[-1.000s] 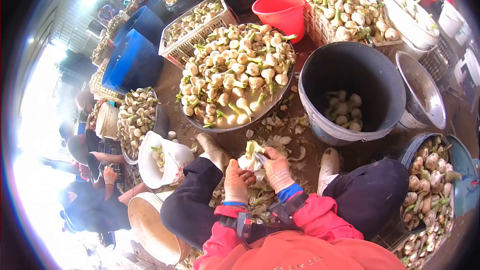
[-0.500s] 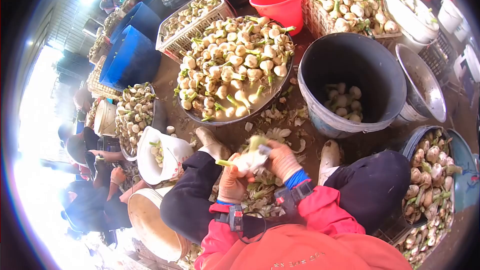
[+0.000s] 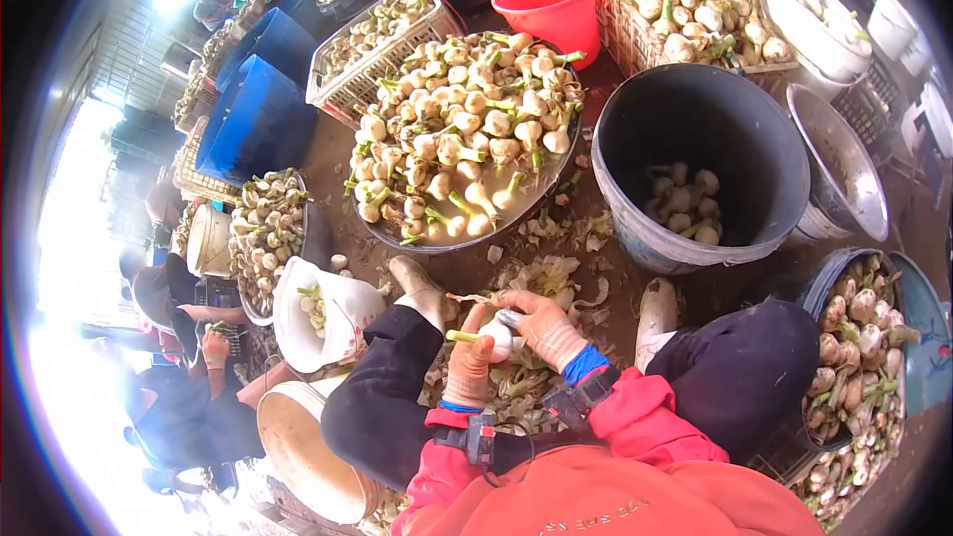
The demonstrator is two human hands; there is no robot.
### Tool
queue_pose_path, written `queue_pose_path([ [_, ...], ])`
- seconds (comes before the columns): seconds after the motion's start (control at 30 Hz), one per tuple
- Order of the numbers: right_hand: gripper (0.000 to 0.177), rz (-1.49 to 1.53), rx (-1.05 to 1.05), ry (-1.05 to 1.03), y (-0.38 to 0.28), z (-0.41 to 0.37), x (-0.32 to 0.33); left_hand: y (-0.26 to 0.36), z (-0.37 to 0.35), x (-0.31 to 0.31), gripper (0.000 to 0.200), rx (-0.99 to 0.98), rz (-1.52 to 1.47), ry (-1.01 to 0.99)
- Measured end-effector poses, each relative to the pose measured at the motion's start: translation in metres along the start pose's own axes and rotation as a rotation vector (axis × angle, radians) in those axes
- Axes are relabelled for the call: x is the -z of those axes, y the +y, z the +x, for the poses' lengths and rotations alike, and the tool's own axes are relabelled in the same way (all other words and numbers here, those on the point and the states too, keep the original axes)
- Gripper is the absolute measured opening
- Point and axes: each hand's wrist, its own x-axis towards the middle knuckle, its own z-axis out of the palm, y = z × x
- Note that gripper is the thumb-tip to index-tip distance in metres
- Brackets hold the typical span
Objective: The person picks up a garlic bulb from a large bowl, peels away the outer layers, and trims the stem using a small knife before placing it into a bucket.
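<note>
Between my knees, my left hand [image 3: 469, 369] is wrapped round a white garlic bulb [image 3: 497, 339] whose short green stem points left. My right hand [image 3: 544, 326] is closed at the bulb's right side, with a small grey metallic piece at its fingers, too small to make out fully. A thin strip of brownish peel [image 3: 471, 298] lies at the fingertips above the bulb. Peelings [image 3: 541, 276] cover the floor below and beyond my hands. Ahead stands a wide basin [image 3: 476, 241] heaped with stemmed bulbs. The large dark bucket [image 3: 635, 228] to its right holds several peeled bulbs.
At left are a white bucket [image 3: 342, 310], a tipped cream bucket [image 3: 298, 452] and co-workers [image 3: 189, 377]. A tub of bulbs [image 3: 816, 288] stands right of my knee. A red basin [image 3: 556, 5], crates [image 3: 333, 89] and blue barrels [image 3: 248, 119] are farther off.
Loose skin that surrounded the bulb is mostly gone, leaving it smooth and white. My right hand has moved slightly left and down, closer to my left hand.
</note>
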Motion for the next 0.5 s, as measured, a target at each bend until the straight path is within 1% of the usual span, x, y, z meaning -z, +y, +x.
queue_pose_path([
  [0.03,0.025,0.000,0.002,-0.001,-0.005,-0.001,0.001,-0.006,0.001,0.001,0.071,-0.031,-0.010,0.104],
  [0.07,0.025,0.176,-0.013,0.030,-0.012,-0.004,0.003,-0.008,0.002,0.005,0.071,-0.035,-0.010,0.105],
  [0.1,0.025,0.351,-0.028,0.059,-0.017,-0.004,0.005,-0.009,0.004,0.009,0.059,-0.033,-0.052,0.176],
  [0.13,0.025,0.347,-0.025,0.054,-0.018,-0.003,0.005,-0.008,0.005,0.011,0.048,-0.032,-0.094,0.246],
  [0.17,0.026,0.483,0.044,0.071,-0.017,-0.001,0.005,-0.008,0.005,0.011,0.034,-0.055,-0.243,0.188],
  [0.2,0.026,0.618,0.112,0.087,-0.018,0.000,0.006,-0.009,0.005,0.010,0.034,-0.061,-0.247,0.190],
  [0.23,0.027,0.684,0.093,0.114,-0.022,0.001,0.011,-0.005,0.003,0.004,0.033,-0.056,-0.403,0.155],
  [0.27,0.027,0.680,0.093,0.107,-0.026,0.002,0.016,-0.002,0.001,0.001,0.033,-0.053,-0.558,0.118],
  [0.3,0.027,0.822,0.094,0.173,-0.031,0.003,0.023,0.000,-0.001,0.001,0.033,-0.009,-0.688,0.084],
  [0.33,0.027,0.963,0.094,0.238,-0.035,0.003,0.028,0.002,-0.002,0.004,0.033,-0.018,-0.691,0.085],
  [0.37,0.021,0.917,0.124,0.329,-0.032,0.007,0.035,0.004,-0.002,0.007,0.035,0.023,-0.794,0.005],
  [0.4,0.020,0.888,0.130,0.393,-0.022,0.010,0.039,0.006,-0.003,0.009,0.037,0.064,-0.896,-0.078],
  [0.43,0.019,0.848,0.100,0.399,-0.012,0.012,0.041,0.009,-0.004,0.009,0.040,0.035,-0.920,-0.105],
  [0.5,0.018,0.801,0.067,0.389,0.001,0.009,0.035,0.020,-0.008,0.006,0.040,0.014,-0.903,-0.095],
])
